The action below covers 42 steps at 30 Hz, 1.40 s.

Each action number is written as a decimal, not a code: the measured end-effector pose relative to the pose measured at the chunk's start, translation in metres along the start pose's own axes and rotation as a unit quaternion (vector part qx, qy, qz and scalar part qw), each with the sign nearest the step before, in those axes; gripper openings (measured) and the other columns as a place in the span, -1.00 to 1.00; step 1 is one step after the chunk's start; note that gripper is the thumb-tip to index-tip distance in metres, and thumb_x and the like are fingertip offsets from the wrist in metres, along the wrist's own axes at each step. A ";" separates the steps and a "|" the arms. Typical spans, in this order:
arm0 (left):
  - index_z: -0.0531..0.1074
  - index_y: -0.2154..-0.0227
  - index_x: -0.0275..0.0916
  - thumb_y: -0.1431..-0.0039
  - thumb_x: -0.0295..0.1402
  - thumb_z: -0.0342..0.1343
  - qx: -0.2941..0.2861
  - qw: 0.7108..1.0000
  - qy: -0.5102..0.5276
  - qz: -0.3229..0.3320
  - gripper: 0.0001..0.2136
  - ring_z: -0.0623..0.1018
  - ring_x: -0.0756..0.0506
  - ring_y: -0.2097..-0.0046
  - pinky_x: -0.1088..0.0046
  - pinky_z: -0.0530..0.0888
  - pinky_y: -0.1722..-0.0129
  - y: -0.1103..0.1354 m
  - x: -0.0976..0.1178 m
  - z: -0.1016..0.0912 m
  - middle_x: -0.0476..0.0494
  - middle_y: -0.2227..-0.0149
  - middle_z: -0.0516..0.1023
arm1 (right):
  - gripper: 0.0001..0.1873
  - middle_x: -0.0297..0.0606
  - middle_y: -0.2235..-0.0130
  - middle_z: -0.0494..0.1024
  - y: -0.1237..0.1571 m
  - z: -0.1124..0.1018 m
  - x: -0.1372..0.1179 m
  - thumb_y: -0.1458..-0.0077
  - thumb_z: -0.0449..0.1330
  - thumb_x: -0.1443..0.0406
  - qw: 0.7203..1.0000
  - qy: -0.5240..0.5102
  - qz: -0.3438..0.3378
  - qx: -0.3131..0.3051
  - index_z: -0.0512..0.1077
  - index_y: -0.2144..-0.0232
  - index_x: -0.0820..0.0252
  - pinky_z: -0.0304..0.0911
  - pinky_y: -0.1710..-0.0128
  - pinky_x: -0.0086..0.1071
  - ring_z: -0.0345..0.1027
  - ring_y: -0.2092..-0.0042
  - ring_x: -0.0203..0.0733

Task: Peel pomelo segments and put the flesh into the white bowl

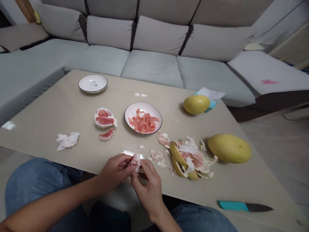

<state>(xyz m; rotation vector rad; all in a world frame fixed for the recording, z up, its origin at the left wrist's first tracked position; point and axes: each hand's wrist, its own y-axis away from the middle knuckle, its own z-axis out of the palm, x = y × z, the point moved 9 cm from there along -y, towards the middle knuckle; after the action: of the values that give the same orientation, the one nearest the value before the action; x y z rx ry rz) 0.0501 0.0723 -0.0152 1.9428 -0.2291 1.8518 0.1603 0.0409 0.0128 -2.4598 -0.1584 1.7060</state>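
A pomelo segment (135, 162), pink with white membrane, is pinched between both hands at the table's near edge. My left hand (115, 170) grips it from the left, and my right hand (147, 185) holds it from below and right with fingers closed. Just beyond them stands a white plate (131, 111) with several peeled pink pieces. Left of that plate lie unpeeled pomelo segments (104, 118) and one loose segment (106, 134). A heap of yellow peel and white pith (188, 159) lies to the right of my hands.
Two whole yellow pomelos (229, 148) (196, 104) sit on the right of the beige table (60, 109). A teal-handled knife (243, 206) lies near the front right edge. An empty white plate (93, 83) stands far left, a crumpled tissue (67, 140) nearer. A grey sofa (154, 61) runs behind.
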 end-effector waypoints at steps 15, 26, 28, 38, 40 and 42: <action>0.51 0.31 -0.28 -0.04 -0.48 0.04 0.072 0.976 -0.197 0.057 -0.81 0.46 -0.01 0.40 0.55 0.45 0.43 0.002 0.011 -0.007 -0.08 0.39 0.49 | -0.62 -0.21 0.24 0.43 -0.001 0.000 -0.001 0.00 0.12 0.49 0.999 0.020 -0.020 0.030 0.43 0.11 0.12 0.46 0.40 -0.44 0.39 0.26 -0.20; 0.48 0.22 -0.31 -0.10 -0.32 0.15 0.036 0.998 0.029 -0.035 -0.78 0.59 -0.09 0.30 0.46 0.50 0.28 -0.003 -0.007 -0.005 -0.11 0.36 0.60 | -0.75 -0.21 0.24 0.47 -0.011 -0.002 0.006 -0.06 0.13 0.41 0.998 -0.024 0.046 -0.019 0.50 0.20 0.12 0.40 0.47 -0.50 0.41 0.24 -0.19; 0.45 0.16 -0.30 -0.09 -0.31 0.18 0.031 0.996 0.076 -0.037 -0.74 0.60 -0.13 0.18 0.40 0.51 0.17 -0.004 -0.008 -0.004 -0.16 0.26 0.61 | -0.78 -0.20 0.21 0.47 -0.013 -0.002 0.006 -0.10 0.15 0.36 0.997 -0.041 0.056 -0.038 0.50 0.19 0.12 0.42 0.43 -0.48 0.41 0.20 -0.17; 0.42 0.09 -0.29 -0.04 -0.40 0.21 0.002 0.994 0.102 -0.047 -0.67 0.55 -0.15 0.05 0.34 0.46 0.04 -0.009 -0.022 -0.001 -0.18 0.15 0.59 | -0.69 -0.17 0.18 0.46 -0.007 0.002 0.006 -0.06 0.11 0.46 0.999 0.043 -0.023 -0.008 0.46 0.15 0.11 0.46 0.22 -0.30 0.42 0.16 -0.13; 0.44 0.14 -0.29 -0.04 -0.41 0.18 -0.014 0.995 0.089 -0.042 -0.72 0.54 -0.15 0.07 0.34 0.46 0.05 -0.010 -0.021 0.001 -0.15 0.18 0.58 | -0.61 -0.17 0.17 0.47 -0.005 0.001 0.005 -0.02 0.11 0.48 0.997 0.058 -0.050 0.012 0.44 0.10 0.10 0.46 0.19 -0.27 0.42 0.15 -0.12; 0.46 0.25 -0.31 -0.05 -0.42 0.13 -0.023 0.997 0.071 -0.030 -0.82 0.53 -0.13 0.13 0.37 0.46 0.11 -0.010 -0.018 0.003 -0.12 0.26 0.55 | -0.56 -0.16 0.15 0.47 -0.004 0.001 0.005 -0.02 0.12 0.48 0.996 0.065 -0.064 0.022 0.42 0.04 0.09 0.46 0.20 -0.26 0.43 0.16 -0.11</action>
<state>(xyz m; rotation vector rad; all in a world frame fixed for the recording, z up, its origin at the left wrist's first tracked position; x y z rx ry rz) 0.0554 0.0763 -0.0344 1.7602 -0.1652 1.9176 0.1608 0.0459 0.0087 -2.4612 -0.2552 1.4766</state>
